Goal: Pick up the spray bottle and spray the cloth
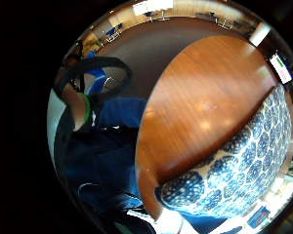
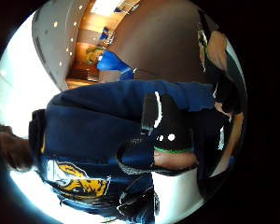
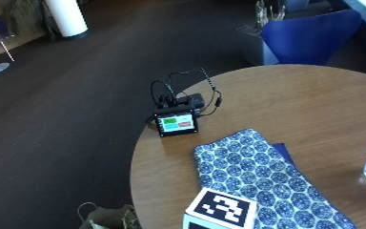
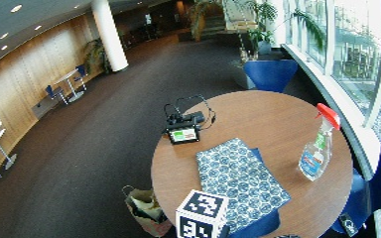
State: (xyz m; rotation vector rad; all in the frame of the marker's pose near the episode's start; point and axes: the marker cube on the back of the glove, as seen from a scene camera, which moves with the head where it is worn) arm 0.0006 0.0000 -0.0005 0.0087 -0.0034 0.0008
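Daylight enters from the windows (image 4: 349, 54) at 2 o'clock in the wide outside view, leaving the table (image 4: 263, 109) evenly bright while the carpet (image 4: 98, 148) toward 9 o'clock reads dim; ceiling spots (image 4: 15, 8) at 11 o'clock add small points of light. Pale glare patches sit on the tabletop (image 1: 205, 105) in the little-finger palm view. The thumb-side palm view is blown out white at 9 o'clock and 6 o'clock, with the dark jacket (image 2: 98, 126) underexposed; the spray bottle (image 4: 317, 144) shows a faint shadow only.

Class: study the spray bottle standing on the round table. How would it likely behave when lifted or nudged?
The bottle is tall and narrow, so a nudge near its red top could tip it. Its clear body seems partly filled, so probably moderately heavy. Smooth plastic may be slippery.
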